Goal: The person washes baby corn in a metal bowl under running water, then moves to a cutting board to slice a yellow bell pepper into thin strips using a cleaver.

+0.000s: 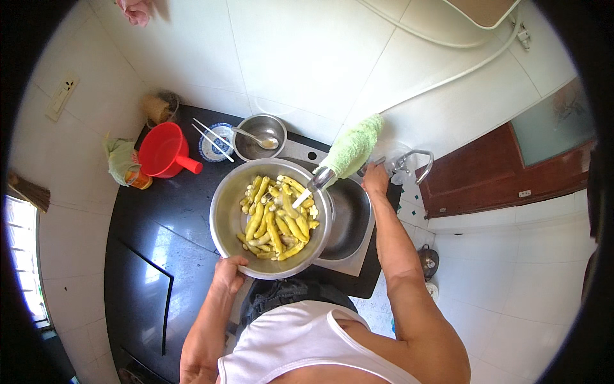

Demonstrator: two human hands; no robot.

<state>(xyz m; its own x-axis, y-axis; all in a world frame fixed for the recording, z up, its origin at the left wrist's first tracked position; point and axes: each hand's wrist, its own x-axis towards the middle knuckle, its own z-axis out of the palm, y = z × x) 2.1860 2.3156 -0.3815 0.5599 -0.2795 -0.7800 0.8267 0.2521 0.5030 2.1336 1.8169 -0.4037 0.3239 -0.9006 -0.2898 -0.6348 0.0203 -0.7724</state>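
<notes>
A wide stainless steel basin (221, 225) overlaps the left part of the sink. It holds many long yellow-green vegetables (273, 225), perhaps pickled, with small pale pieces among them. My left hand (231, 273) grips the basin's near left rim, thumb over the edge. A metal faucet (322, 179), its upper part wrapped in a light green towel (355, 144), points into the basin, and a white stream of water (301, 198) runs from it onto the vegetables. My right hand (375, 178) is at the faucet handle (379, 161) beyond the sink, fingers closed around it.
The sink bowl (348, 221) shows to the basin's right. Behind the basin are a steel bowl (254, 126) with a spoon (268, 143) and a blue-patterned plate (208, 150) with chopsticks (213, 141). A red dipper (163, 149) stands left on the black countertop (192, 211). A second tap (424, 154) curves at right.
</notes>
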